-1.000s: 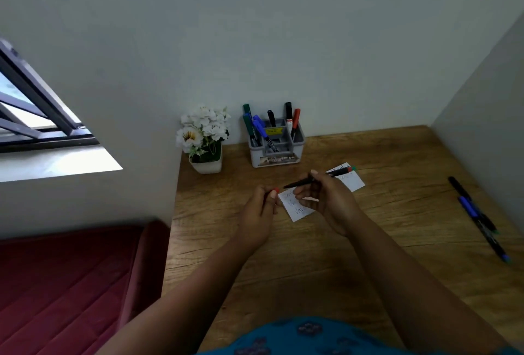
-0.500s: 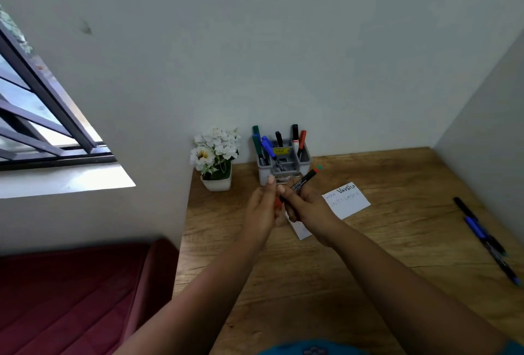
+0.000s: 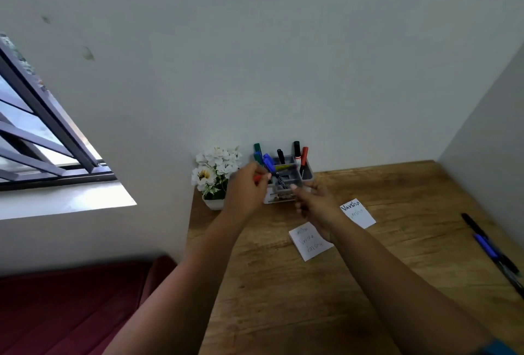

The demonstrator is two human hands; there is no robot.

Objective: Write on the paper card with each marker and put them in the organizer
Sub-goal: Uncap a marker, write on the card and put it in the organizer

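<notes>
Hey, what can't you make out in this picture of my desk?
- Head view: what the left hand grips; its fingers hide all but a red tip.
- Lower lines on the white paper cards: too small.
- Dark markers at the wooden table's right edge: cut off.

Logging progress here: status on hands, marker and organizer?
Left hand grips red-capped marker at the organizer. Right hand open, holding nothing. Two markers wait on the table's right side.
</notes>
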